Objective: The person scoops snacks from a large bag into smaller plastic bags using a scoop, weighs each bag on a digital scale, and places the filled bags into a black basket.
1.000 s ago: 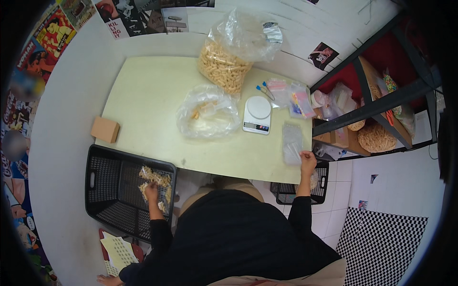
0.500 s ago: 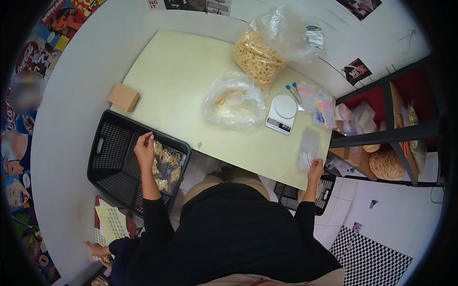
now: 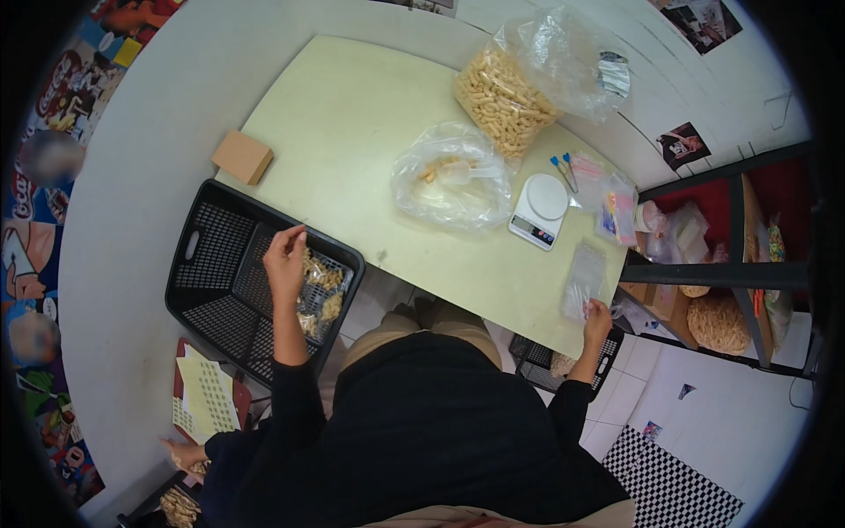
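Observation:
My left hand (image 3: 284,262) is over the black plastic crate (image 3: 199,304), its thumb and fingers pinched together. What the pinch holds, if anything, I cannot make out. Clear packets of light brown snacks (image 3: 324,275) lie inside the crate beside that hand. At the table's right edge, my right hand (image 3: 598,320) pinches the near end of a flat clear plastic bag (image 3: 584,275), which lies on the tabletop. A white kitchen scale (image 3: 540,211) stands left of and beyond that bag. Left of the scale, an open clear bag (image 3: 414,189) holds a few snacks and a translucent scoop (image 3: 459,172).
A large clear sack of snacks (image 3: 506,97) stands at the table's (image 3: 343,114) back. Blue-handled scissors (image 3: 563,169) and plastic packaging (image 3: 616,207) lie near the scale. A small cardboard box (image 3: 243,157) sits beyond the crate. Another person's hand (image 3: 187,453) shows at lower left; shelves (image 3: 713,275) stand right.
The whole view has shifted, so the table and its contents appear farther right. My left hand stays over the crate, and my right hand stays at the flat bag. The other person's hand has moved slightly.

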### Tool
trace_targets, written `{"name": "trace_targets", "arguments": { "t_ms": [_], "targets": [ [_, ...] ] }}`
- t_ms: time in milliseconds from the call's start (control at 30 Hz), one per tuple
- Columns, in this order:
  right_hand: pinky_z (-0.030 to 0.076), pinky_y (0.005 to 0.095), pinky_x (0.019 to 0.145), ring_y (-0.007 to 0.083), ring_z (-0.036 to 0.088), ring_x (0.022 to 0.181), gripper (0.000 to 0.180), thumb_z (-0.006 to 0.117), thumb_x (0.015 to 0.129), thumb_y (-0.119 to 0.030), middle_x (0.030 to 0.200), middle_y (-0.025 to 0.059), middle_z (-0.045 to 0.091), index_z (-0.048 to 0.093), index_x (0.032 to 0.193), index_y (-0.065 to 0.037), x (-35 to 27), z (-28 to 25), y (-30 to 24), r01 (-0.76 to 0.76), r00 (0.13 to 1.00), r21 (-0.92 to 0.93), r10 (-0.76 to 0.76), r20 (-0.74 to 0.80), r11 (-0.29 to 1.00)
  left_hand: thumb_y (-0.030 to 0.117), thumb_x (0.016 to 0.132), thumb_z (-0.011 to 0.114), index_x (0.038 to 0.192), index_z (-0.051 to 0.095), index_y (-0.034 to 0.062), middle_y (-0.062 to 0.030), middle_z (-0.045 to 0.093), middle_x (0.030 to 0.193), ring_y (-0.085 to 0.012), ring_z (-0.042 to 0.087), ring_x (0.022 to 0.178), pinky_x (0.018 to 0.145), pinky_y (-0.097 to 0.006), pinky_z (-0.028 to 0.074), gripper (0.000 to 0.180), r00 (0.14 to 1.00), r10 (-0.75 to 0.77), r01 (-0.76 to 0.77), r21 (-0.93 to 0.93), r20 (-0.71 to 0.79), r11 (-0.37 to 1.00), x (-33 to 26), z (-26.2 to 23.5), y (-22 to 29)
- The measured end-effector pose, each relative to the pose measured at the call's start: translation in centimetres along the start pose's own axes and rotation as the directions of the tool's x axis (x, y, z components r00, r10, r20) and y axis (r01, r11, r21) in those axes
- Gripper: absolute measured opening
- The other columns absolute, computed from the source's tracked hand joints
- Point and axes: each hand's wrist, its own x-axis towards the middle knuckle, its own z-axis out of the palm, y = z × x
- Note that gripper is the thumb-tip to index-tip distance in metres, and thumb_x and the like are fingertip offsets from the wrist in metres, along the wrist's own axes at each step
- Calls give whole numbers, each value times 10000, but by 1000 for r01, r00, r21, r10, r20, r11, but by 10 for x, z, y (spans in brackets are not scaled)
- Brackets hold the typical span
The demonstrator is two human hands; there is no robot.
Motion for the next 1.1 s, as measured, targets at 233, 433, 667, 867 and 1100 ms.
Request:
{"name": "trace_targets", "arguments": {
  "t_ms": [233, 433, 667, 867, 1100],
  "targets": [
    [515, 258, 684, 159, 660, 764, 177, 635, 808, 17, 844, 111, 690, 643, 984, 24, 3, -14, -4, -49, 995, 63, 54, -81, 997, 35, 853, 617, 986, 673, 7, -114, 670, 890, -173, 645, 796, 732, -277, 498, 147, 932, 82, -29, -153, 354, 988, -33, 100, 57],
    [502, 247, 685, 137, 649, 741, 190, 716, 750, -2, 822, 89, 697, 645, 925, -1, 2, -25, -19, 46, 944, -53, -61, -325, 998, 63, 866, 621, 1013, 668, 12, -112, 660, 952, -214, 643, 876, 807, -312, 511, 163, 580, 275, -13, -329, 766, 944, -81, 179, 102],
    [493, 261, 692, 114, 610, 718, 125, 708, 782, -15, 782, 59, 669, 646, 891, -13, -11, -32, -94, 179, 881, 259, -37, -471, 949, 112, 892, 614, 1080, 651, 21, -108, 660, 1014, -192, 647, 888, 823, -310, 518, 212, 281, 370, 74, -404, 886, 912, -93, 257, 156],
    [494, 257, 707, 120, 614, 724, 114, 707, 778, -11, 792, 60, 668, 648, 874, 1, -50, -9, -161, 233, 914, 285, -109, -390, 930, 217, 943, 572, 1237, 541, -17, -114, 625, 1134, -190, 626, 994, 866, -307, 516, 377, 139, 267, 449, -301, 954, 841, -128, 326, 197],
    [503, 256, 680, 112, 614, 699, 124, 715, 776, -19, 787, 66, 675, 644, 874, 8, -68, 19, -161, 148, 981, 441, -74, -181, 885, 247, 967, 541, 1240, 526, -45, -113, 604, 1133, -192, 607, 1038, 895, -327, 523, 399, 52, 194, 624, -184, 980, 760, -132, 333, 189]
  ]
}}
